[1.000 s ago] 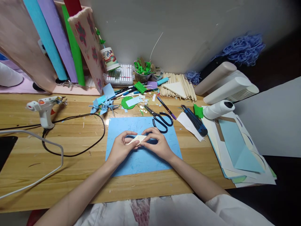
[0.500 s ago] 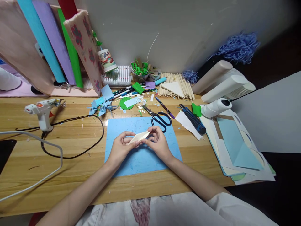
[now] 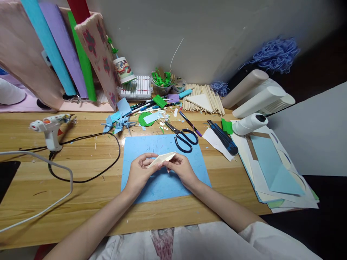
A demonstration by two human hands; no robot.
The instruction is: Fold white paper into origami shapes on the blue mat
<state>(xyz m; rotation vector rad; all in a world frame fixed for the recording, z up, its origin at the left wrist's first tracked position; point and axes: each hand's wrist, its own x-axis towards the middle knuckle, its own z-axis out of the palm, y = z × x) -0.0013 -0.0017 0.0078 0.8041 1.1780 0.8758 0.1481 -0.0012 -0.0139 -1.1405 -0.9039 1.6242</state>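
Just in from the table's near edge, midway along it, the person's two hands hold a small folded piece of cream paper (image 3: 164,157) raised above a blue mat (image 3: 146,144). The left hand (image 3: 139,173) grips the paper's left part, its thumb along the near side; the right hand (image 3: 183,169) has thumb and fingers on the right part, though from here I can't quite make out how the fingers behind it lie. The paper slants, its right tip higher than its left. A pair of black-handled scissors (image 3: 187,139) rests across the mat's far edge, the blades reaching onto the bare wood of the table (image 3: 94,202). Further right a blue utility knife (image 3: 222,137) lies partly over a white paper scrap (image 3: 214,142), and a stack of paper sheets (image 3: 287,182) sits at the table's near right corner. Toward the left edge stands a white glue gun (image 3: 51,131) beside its looped black cord (image 3: 119,151). Along the far edge I see a case of markers (image 3: 137,88) and a heap of wooden sticks (image 3: 217,103).
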